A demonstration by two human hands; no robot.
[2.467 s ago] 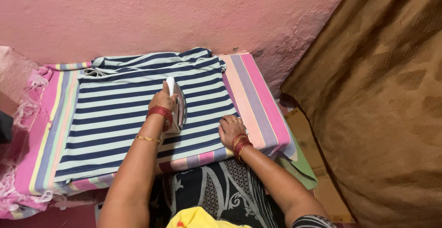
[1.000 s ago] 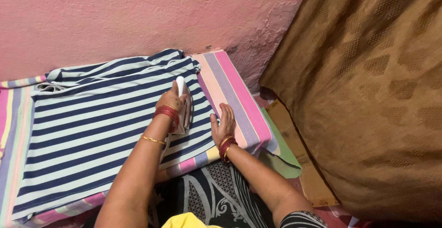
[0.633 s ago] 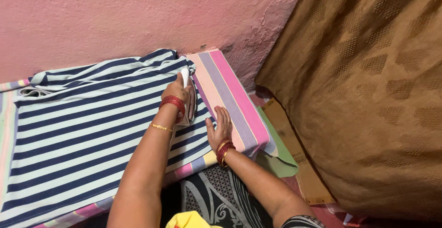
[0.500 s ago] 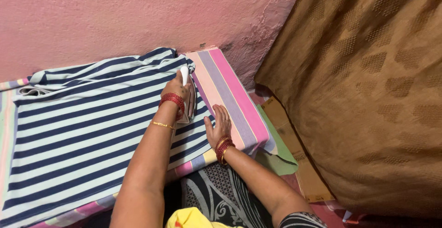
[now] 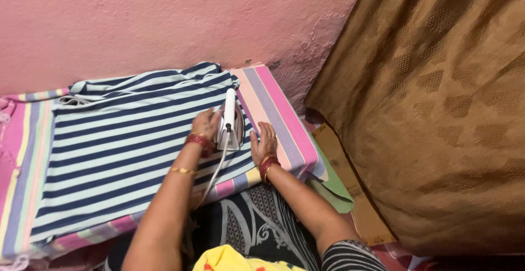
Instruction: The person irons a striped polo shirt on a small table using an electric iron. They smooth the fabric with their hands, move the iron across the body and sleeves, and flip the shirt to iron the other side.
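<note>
You are in a plain home room, ironing low down near the floor against a rough pink plastered wall (image 5: 164,19). A pink striped cloth (image 5: 284,118) serves as a pressing pad under a navy-and-white striped garment (image 5: 126,140) and a white iron (image 5: 229,120), with brown patterned fabric (image 5: 437,112) hanging beside.

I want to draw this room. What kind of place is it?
Probably a room in a home, set up for ironing. A white iron stands on a striped shirt spread over a pink striped cloth, against a pink plaster wall. A brown curtain hangs beside it.
</note>
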